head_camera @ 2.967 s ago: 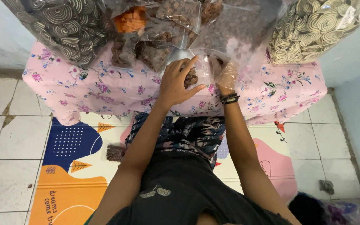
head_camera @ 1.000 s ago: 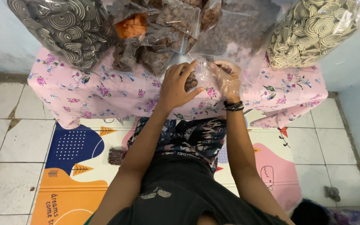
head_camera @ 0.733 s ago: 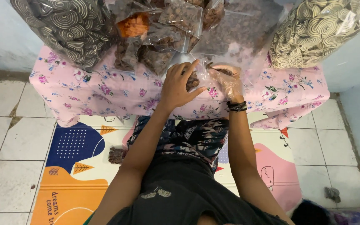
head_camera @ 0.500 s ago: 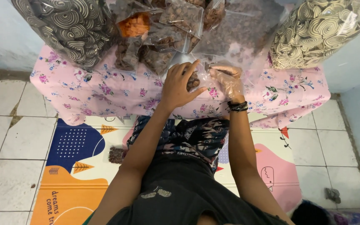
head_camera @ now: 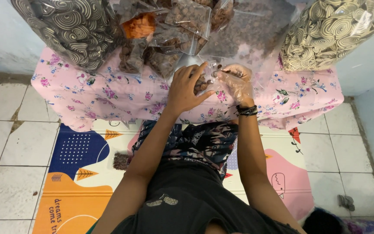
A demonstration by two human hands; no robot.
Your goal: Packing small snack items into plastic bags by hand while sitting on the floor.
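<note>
My left hand (head_camera: 183, 89) grips a small clear plastic bag (head_camera: 205, 83) partly filled with brown snack pieces, on a low table under a pink floral cloth (head_camera: 109, 97). My right hand (head_camera: 238, 83), covered by a thin clear plastic glove and with dark bands at the wrist, is pinched on a few brown pieces right at the bag's mouth. Behind both hands stands a big clear sack of brown snacks (head_camera: 252, 28).
A large bag of dark spiral snacks (head_camera: 72, 30) stands at the back left, a bag of pale spiral snacks (head_camera: 325, 30) at the back right, and small filled packets (head_camera: 161, 39) between them. One small packet (head_camera: 120, 161) lies on the colourful floor mat (head_camera: 72, 182).
My right hand came back out of the big sack and moved toward the small bag's mouth. My left hand has stayed on the small bag.
</note>
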